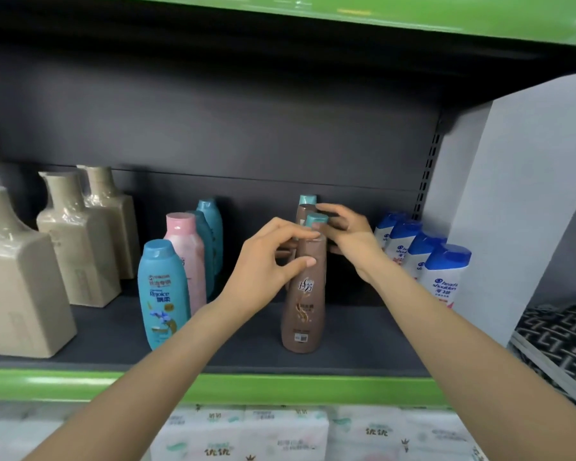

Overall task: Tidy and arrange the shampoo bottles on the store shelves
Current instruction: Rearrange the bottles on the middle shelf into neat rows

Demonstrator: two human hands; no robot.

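Your tall brown plastic shampoo bottle with the teal cap (305,287) stands narrow-based at the front of the dark shelf (363,341); a nudge likely tips it. Your left hand (266,261) pinches its neck, fingers curled. Your right hand (350,234) curls around the brown bottle behind (305,211), in the same row.
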